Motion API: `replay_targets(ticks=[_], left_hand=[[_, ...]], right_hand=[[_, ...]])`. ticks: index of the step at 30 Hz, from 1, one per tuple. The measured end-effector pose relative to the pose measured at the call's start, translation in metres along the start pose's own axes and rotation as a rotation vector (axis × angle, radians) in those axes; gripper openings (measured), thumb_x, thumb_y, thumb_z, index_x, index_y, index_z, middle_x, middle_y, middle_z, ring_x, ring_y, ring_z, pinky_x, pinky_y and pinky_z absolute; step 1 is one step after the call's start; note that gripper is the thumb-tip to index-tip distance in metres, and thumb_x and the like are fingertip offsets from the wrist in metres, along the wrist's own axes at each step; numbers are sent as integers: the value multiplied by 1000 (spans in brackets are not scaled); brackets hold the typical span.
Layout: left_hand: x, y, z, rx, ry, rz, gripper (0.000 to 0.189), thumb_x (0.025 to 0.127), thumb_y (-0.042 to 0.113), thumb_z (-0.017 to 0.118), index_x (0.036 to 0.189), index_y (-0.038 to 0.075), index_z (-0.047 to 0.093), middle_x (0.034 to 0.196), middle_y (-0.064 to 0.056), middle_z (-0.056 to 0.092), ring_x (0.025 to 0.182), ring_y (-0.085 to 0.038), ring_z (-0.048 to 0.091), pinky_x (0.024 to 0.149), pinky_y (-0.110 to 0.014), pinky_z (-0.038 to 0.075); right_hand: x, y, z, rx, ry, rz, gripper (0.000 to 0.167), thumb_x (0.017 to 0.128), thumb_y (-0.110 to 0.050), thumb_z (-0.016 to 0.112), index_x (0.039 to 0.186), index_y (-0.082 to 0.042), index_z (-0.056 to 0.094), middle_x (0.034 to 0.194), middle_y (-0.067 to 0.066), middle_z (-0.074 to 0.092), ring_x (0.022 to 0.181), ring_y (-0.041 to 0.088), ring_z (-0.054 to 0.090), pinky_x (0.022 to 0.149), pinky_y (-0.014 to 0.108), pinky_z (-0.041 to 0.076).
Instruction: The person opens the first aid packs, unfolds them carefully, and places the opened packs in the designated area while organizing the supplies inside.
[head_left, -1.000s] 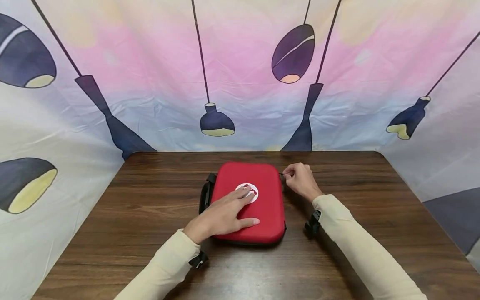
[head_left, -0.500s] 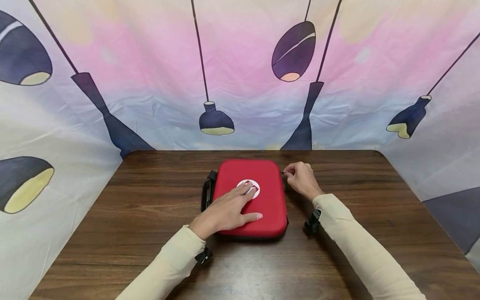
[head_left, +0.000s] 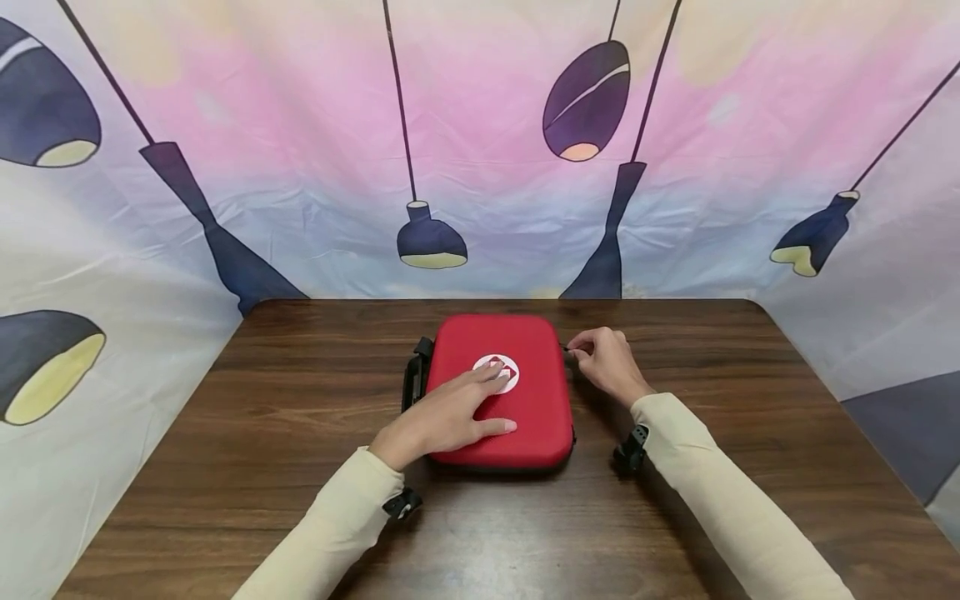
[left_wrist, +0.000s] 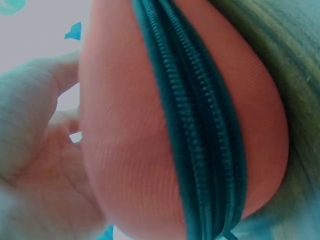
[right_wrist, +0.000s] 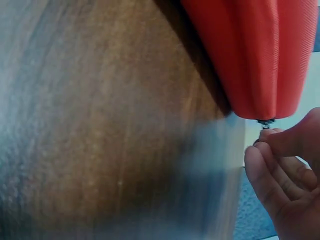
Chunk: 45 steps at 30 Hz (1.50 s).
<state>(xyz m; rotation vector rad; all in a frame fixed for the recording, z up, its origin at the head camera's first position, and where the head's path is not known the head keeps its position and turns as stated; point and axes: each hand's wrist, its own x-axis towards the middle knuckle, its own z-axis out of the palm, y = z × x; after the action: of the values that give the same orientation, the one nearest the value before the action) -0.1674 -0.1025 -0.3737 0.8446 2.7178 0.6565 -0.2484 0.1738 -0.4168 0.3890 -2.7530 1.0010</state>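
A red hard-shell zip case [head_left: 525,417] with a white round emblem lies flat on the table. My left hand [head_left: 453,412] rests on its lid, fingers spread, partly covering the emblem. At the case's far right side, my right hand [head_left: 606,362] pinches a small dark zipper pull [right_wrist: 266,125] between thumb and fingers. In the left wrist view, two rows of dark zipper teeth [left_wrist: 187,110] run around the case's side; whether they are parted there, I cannot tell. A black carry handle [head_left: 414,379] sticks out on the case's left side.
The case stands on a dark wooden table [head_left: 300,433] with rounded far corners. A printed cloth backdrop [head_left: 322,167] with lamp shapes hangs directly behind it and along both sides. Each wrist carries a black camera mount.
The case has slid slightly away from me, with my left hand still on it. My right hand keeps its pinch on the zipper pull and has barely moved.
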Motion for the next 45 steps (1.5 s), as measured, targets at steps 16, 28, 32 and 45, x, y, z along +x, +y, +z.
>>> replay_targets(ticks=[16,28,32,45], left_hand=[[-81,-20,-11,-31,267,-153,59,92,34,76,138,0,61,144,-16,56,131,-36,54,104,-57,45],[-92,-28,12,-268,299,-359,59,89,42,77,126,-4,68,115,-12,74,107,-20,70,89,-43,57],[-89,-26,17,-306,368,-356,55,87,36,81,122,-4,70,111,-12,75,98,-17,73,85,-38,59],[-89,-16,11,-304,518,-314,51,78,35,89,115,1,76,102,-11,77,83,-10,74,68,-26,59]], right_hand=[[-15,-21,-18,196,-152,46,16,95,-11,72,103,2,77,87,15,75,71,26,73,65,29,59],[-43,-38,-16,179,-199,68,50,90,-23,79,127,8,65,111,19,73,95,28,73,82,39,60],[-52,-43,-12,211,-209,59,63,88,-25,81,134,11,58,123,24,68,108,33,70,90,42,58],[-60,-44,-12,274,-210,59,63,89,-17,80,136,15,54,129,28,63,112,37,68,91,44,57]])
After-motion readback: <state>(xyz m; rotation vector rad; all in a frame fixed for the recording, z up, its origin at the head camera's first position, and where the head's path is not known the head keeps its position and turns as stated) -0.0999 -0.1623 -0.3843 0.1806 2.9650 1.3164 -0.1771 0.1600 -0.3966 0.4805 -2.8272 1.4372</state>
